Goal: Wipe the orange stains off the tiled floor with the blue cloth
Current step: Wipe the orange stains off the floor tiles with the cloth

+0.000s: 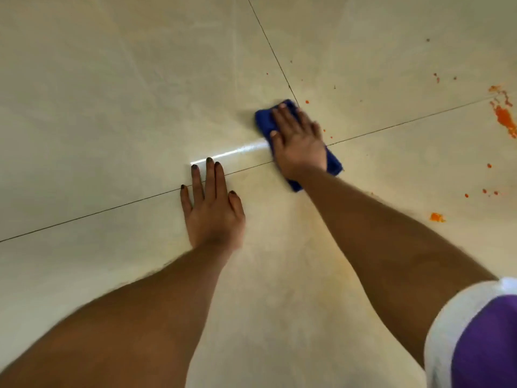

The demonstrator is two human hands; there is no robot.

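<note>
— Where's your right hand (pixel 298 144) at this moment?

— It lies flat on the blue cloth (pixel 264 121), palm down, fingers stretched out and close together, pressing rather than gripping. The cloth is a folded pad sitting right where the two grout lines (pixel 391 125) cross, so it covers the meeting corners of the tiled floor (pixel 112 79). You can see blue past your fingertips on the far side and again beside your wrist.

— And your left hand (pixel 214 211)?

— It is planted flat on bare tile, just to the near left of the cloth and apart from it. Your fingers are straight and a little spread, and they lie across the grout line. It holds nothing. The nails look dark.

— Where are the orange stains (pixel 505 119)?

— Mostly to your right. The biggest smear sits at the right edge, across the grout line, well apart from the cloth. There is a smaller blob (pixel 436 217) nearer you, beyond your right forearm, and scattered specks (pixel 307 102) — one just beside the cloth's far corner. The tile between your arms carries a faint yellowish haze.

— Anything else in sight?

— A bright streak of reflected light (pixel 229 155) runs from your left fingertips toward the cloth, and a white-and-purple sleeve (pixel 475 331) fills the lower right corner.
</note>
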